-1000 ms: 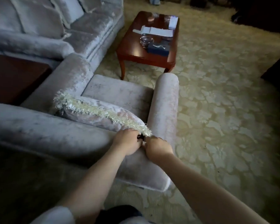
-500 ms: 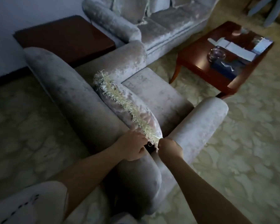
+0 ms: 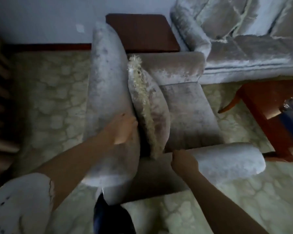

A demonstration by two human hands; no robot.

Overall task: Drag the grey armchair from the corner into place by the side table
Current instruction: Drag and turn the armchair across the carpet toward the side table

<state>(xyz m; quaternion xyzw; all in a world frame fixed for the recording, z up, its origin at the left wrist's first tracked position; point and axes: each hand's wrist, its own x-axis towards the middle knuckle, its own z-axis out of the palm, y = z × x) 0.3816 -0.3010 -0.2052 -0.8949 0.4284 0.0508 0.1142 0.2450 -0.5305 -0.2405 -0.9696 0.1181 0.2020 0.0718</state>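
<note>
Nearest, pressing on the crest of the backrest (image 3: 107, 78) with the left grip (image 3: 123, 129), fingers stretched out flat rather than curled, tips toward the fringed cushion (image 3: 149, 105) just right of it. Touching the inner end of the near armrest (image 3: 227, 161) with the right grip (image 3: 183, 162), fingers curled. Cannot tell through the blur whether clenched on fabric or merely resting there.

Beyond both grips, finding the grey armchair (image 3: 189, 105) on the patterned carpet (image 3: 49, 92), with its far armrest (image 3: 169, 68) close along the front edge of the side table (image 3: 142, 31) and close against the arm of the grey sofa (image 3: 252, 53) further right. Off to the far right of the right grip, glimpsing a red-brown surface (image 3: 267, 102) with a few things on it, too blurred to name.

Judging by this, late in the drag: squaring the chair up beside the side table rather than hauling it across the room. Calling next for a firmer hold at the back corner, then a short, low swing or nudge. Best stopped before knocking wood or sofa arm, while minding the loose cushion.
</note>
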